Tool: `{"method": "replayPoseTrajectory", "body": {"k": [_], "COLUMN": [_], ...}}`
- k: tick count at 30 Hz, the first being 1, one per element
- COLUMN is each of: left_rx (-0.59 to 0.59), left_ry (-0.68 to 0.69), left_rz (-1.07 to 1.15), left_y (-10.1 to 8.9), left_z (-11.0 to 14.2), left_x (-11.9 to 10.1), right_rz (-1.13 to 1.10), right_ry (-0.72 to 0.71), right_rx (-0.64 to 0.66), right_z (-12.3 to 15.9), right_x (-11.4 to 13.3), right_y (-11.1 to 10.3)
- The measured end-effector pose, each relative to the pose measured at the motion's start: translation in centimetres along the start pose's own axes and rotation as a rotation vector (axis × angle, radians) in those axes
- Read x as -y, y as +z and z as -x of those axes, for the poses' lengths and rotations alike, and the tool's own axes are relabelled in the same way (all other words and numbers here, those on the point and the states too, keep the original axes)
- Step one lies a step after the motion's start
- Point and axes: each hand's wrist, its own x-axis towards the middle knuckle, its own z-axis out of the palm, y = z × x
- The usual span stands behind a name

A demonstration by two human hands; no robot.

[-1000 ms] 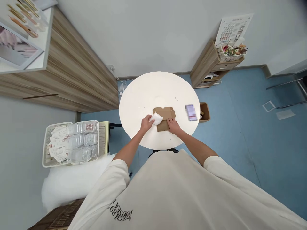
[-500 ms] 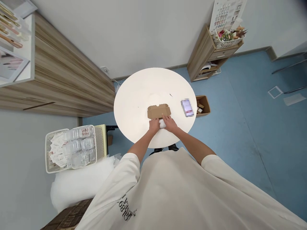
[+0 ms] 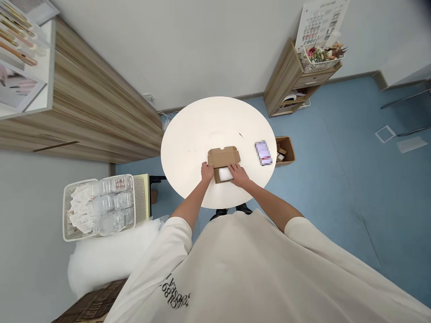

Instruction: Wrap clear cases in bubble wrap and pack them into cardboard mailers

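A small brown cardboard box (image 3: 216, 176) lies on the round white table, its lid (image 3: 222, 158) folded back away from me. Inside the box sits a white wrapped bundle (image 3: 225, 174). My left hand (image 3: 207, 172) is at the box's left end, fingers bent against its side wall. Over the right end rests my right hand (image 3: 239, 174), its fingers stretched across the edge and touching the white bundle. That hand hides the box's right end.
A phone with a blurred screen (image 3: 263, 153) lies at the right of the table (image 3: 188, 130). An open carton (image 3: 290, 150) stands on the floor beyond. White baskets (image 3: 65, 211) of clear packs and a white roll (image 3: 101, 260) are at left.
My left hand has moved left off the white bundle to the box's left end. The bundle and the box's front part now show more. My right hand has shifted slightly right.
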Motion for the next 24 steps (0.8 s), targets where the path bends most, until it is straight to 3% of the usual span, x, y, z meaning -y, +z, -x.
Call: {"method": "replayPoseTrajectory", "body": {"k": [3,5,9,11,15,20,24], "left_rx": [0.06,0.074,0.055,0.038,0.021,0.101,0.216], "left_ry": [-0.18,-0.202,-0.231,-0.245,-0.272,-0.23,-0.282], "left_rz": [0.255,0.325,0.395,0.442,0.537,0.691,0.778], "left_y": [-0.2,-0.1,-0.2,-0.5,-1.1,-2.0,-2.6], "left_z": [-1.0,-1.3,-1.7,-2.1,-2.4,-2.2,-2.3], "left_x": [0.4,0.6,0.6,0.5,-0.2,-0.6,0.0], "right_rz": [-0.011,-0.062,-0.268,-0.483,-0.95,-1.103,-1.243], "right_ry": [-0.016,0.018,0.35,0.5,0.543,0.538,0.538], "right_rx": [-0.014,-0.083,-0.261,-0.281,-0.229,-0.271,-0.254], "right_z": [0.4,0.6,-0.4,-1.5,-3.2,-3.3,-2.9], "right_x": [0.0,-0.2,-1.4,-2.2,-3.1,-2.2,-1.8], "right_y": [-0.5,-0.9,-1.8,-2.3,-3.4,-4.5,-5.0]}}
